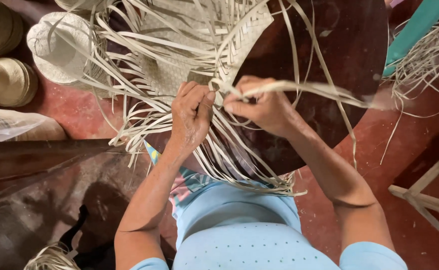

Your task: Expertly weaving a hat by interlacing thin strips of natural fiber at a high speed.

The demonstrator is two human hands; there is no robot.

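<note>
Both hands at frame centre, working pale palm strips over a round dark board [349, 65]. Left hand [192, 117] curled, fingers pressed together around a few strips, thumb tip pushed in at the weave's edge. Right hand [262, 107] pinching one flat strip [319, 90] between thumb and forefinger, that strip drawn taut toward the right of the frame.

Progress, judging by the lay of it: a good patch of woven mat [179, 60] already closed up tight in the upper middle, checker pattern plain to see. Plenty left, though — loose strips [229, 160] fanning out on all sides, many hanging over the board's lower edge toward the lap, none of them yet locked in. No finished rim anywhere in view.

Containers: none proper. Upper left, a finished pale woven hat [54, 50] lying crown up, nothing visible inside it. Beside it at the far left, tan woven rolls [7, 80], contents impossible to tell. More raw fibre [429, 60] heaped at the upper right, loose, in nothing at all.
</note>
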